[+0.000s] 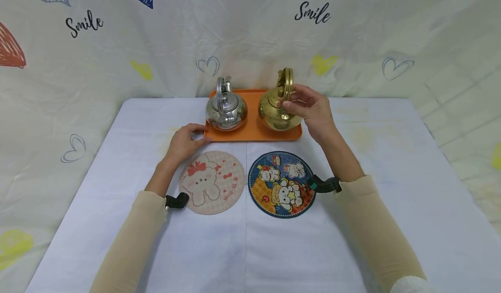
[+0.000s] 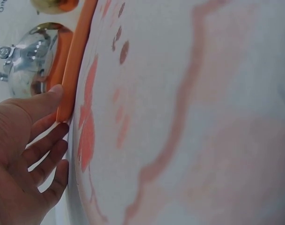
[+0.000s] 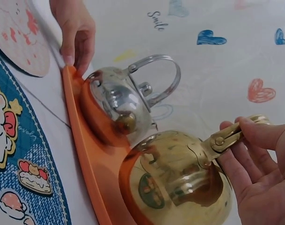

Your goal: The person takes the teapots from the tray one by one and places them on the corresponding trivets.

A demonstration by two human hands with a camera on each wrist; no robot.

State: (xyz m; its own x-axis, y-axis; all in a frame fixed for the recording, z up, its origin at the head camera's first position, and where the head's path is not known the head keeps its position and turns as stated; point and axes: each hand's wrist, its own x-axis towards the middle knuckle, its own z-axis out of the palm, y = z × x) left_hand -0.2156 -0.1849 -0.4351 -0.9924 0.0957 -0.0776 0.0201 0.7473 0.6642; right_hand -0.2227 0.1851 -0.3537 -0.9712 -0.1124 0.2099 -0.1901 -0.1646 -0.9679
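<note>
a pale backdrop [image 1: 266,36] printed with hearts is hung behind a white-covered table [image 1: 188,258], on which an orange tray [image 1: 253,134] is set near the far edge. on the tray's right half a gold kettle [image 1: 275,117] is seated, with a silver kettle [image 1: 227,112] placed apart from it on the left half; a pink mat [image 1: 231,171] and a blue mat [image 1: 256,197] are laid in front.

the gold kettle is judged to be stiff metal, slippery over its polished round body, and likelier to be dented than broken; whether it is filled cannot be told. it is best taken by the arched handle [image 1: 288,84], near the top, though some swing at the hinge [image 3: 219,140] may be expected.

the handle is pinched at its side, above the hinge, between the thumb and fingers of the right hand [image 1: 311,110], which is reached in from the right. the tray's near left corner is gripped lightly by the thumb and forefinger of the left hand [image 1: 184,143], the other fingers being loosely bent. both forearms are stretched forward and angled inward.
</note>
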